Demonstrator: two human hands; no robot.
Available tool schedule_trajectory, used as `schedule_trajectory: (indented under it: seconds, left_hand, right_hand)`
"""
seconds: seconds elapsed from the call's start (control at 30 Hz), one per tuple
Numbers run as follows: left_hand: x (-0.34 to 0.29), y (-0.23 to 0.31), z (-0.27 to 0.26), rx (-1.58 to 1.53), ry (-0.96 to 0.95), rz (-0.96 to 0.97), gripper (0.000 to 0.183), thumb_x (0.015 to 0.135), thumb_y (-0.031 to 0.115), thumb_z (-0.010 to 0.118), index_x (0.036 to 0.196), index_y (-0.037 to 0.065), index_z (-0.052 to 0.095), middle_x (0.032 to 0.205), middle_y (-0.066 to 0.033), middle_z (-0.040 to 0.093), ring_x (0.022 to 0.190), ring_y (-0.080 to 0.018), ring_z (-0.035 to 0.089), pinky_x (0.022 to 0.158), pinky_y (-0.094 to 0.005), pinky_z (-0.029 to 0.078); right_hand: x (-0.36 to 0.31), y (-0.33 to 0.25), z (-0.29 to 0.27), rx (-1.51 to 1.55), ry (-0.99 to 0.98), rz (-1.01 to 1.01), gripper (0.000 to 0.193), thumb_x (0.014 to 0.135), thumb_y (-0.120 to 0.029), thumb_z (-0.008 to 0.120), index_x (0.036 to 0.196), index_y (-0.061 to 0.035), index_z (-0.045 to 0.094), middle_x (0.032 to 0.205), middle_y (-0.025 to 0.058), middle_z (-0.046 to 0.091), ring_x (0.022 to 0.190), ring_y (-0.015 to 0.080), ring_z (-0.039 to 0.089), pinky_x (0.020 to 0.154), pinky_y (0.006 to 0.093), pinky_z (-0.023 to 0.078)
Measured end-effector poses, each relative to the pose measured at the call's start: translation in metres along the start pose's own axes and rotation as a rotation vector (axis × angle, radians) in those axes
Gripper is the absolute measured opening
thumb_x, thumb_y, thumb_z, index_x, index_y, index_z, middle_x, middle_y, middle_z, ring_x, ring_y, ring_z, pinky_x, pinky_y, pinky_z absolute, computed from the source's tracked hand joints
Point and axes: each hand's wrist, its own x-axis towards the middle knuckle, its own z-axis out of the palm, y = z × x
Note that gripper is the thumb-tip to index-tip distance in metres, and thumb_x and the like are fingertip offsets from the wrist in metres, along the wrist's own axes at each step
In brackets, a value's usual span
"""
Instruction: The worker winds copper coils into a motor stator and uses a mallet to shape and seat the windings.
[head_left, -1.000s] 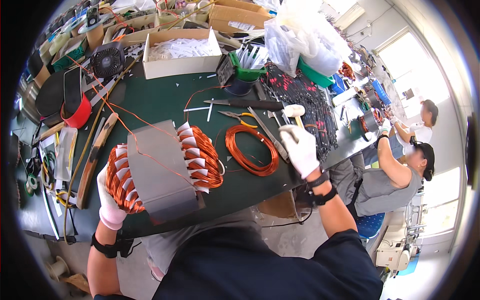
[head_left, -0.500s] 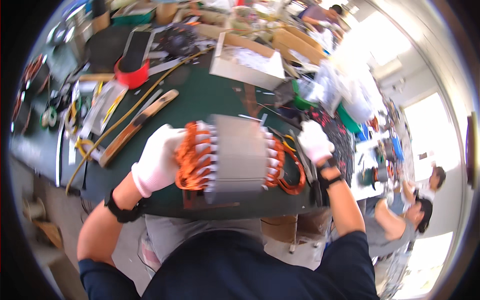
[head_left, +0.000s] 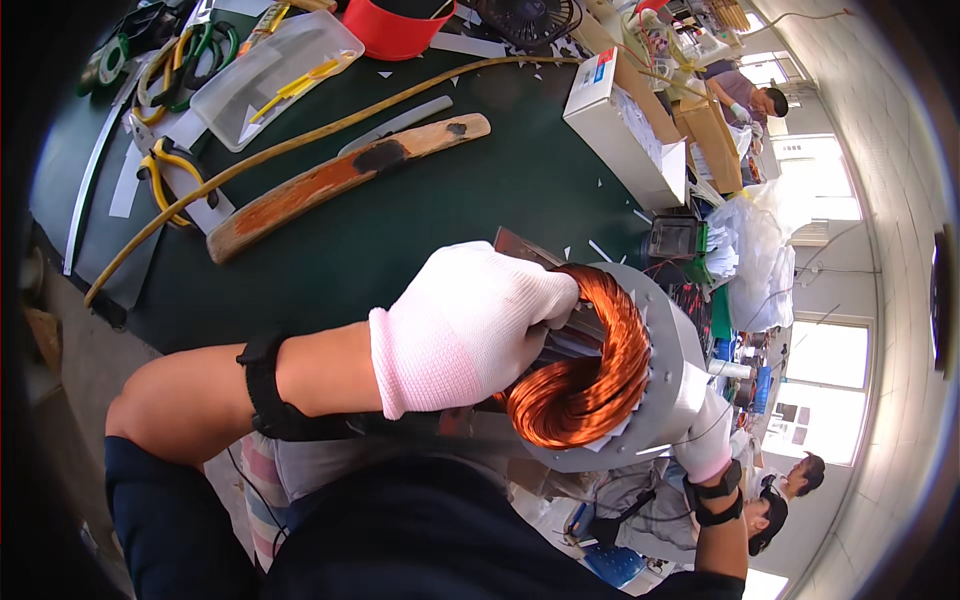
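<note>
A motor stator with a grey steel core (head_left: 685, 345) is tilted at the right of the bench, its end turned toward me. Thick copper windings (head_left: 625, 350) curl around its open bore, with white insulation bits at their edge. My left hand (head_left: 470, 320), in a white knitted glove with a pink cuff, is closed at the rim of the windings, its fingertips partly hidden at the bore. On the core's outer right side is my right hand (head_left: 708, 435), gloved too; most of its fingers are hidden behind the core.
A worn wooden stick (head_left: 330, 195) lies on the dark green bench (head_left: 500, 190) beside a long yellowish cord (head_left: 330, 128). Yellow-handled pliers (head_left: 165, 185), a clear plastic tray (head_left: 345, 45) and a red container (head_left: 390, 35) are at the left and back. A white box (head_left: 610, 125) holds paper strips. Other people work at the right.
The stator has swung from lying sideways to showing its winding end, farther right. My left hand has moved along with it; my right hand has come from beside the tools onto the core.
</note>
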Motion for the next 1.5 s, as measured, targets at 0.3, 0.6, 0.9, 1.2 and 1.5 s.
schedule_trajectory:
  seconds: [0.3,0.6,0.9,1.2,1.5]
  left_hand:
    - [0.003,0.004,-0.003,-0.02,0.064,0.016,0.016,0.07,0.002,0.074,0.081,0.009,0.065,0.07,-0.01,0.064,0.067,-0.0352,0.066,0.06,-0.0416,0.053]
    - [0.005,0.003,-0.002,0.029,0.055,0.043,0.018,0.066,0.003,0.076,0.076,0.011,0.063,0.067,-0.0067,0.062,0.063,-0.0311,0.064,0.06,-0.0389,0.049]
    - [0.002,0.002,-0.005,0.048,0.01,-0.126,0.026,0.064,0.006,0.081,0.08,0.009,0.061,0.071,-0.0097,0.061,0.068,-0.0335,0.062,0.064,-0.0399,0.049]
    - [0.012,-0.013,0.002,-0.135,-0.034,-0.123,0.036,0.069,0.002,0.073,0.103,0.0,0.064,0.083,-0.0193,0.065,0.083,-0.0391,0.066,0.074,-0.0409,0.054]
    - [0.017,-0.025,0.004,-0.156,-0.091,0.006,0.041,0.074,0.009,0.071,0.113,-0.002,0.065,0.089,-0.0214,0.065,0.087,-0.0397,0.064,0.079,-0.0435,0.052]
  right_hand:
    - [0.034,-0.015,-0.023,-0.04,-0.144,0.04,0.028,0.084,-0.015,0.069,0.111,-0.0066,0.068,0.09,0.0167,0.07,0.08,0.0403,0.068,0.069,0.0462,0.054]
    - [0.036,-0.019,-0.037,-0.189,-0.337,0.076,0.032,0.081,-0.017,0.074,0.11,-0.0065,0.067,0.086,0.0154,0.069,0.079,0.0384,0.068,0.07,0.0445,0.056]
    - [0.016,-0.016,-0.028,-0.294,-0.393,0.059,0.032,0.079,-0.017,0.074,0.108,-0.0051,0.065,0.079,0.0127,0.066,0.074,0.0349,0.068,0.068,0.0435,0.056]
    - [0.137,-0.085,-0.014,0.726,-0.288,-0.253,0.064,0.091,-0.036,0.075,0.142,-0.0034,0.053,0.123,0.0132,0.07,0.107,0.0252,0.071,0.09,0.0363,0.058]
    - [-0.014,-0.027,-0.039,-0.368,-0.37,0.134,0.034,0.082,-0.019,0.074,0.111,-0.0038,0.063,0.082,0.013,0.066,0.072,0.0361,0.066,0.063,0.0455,0.053]
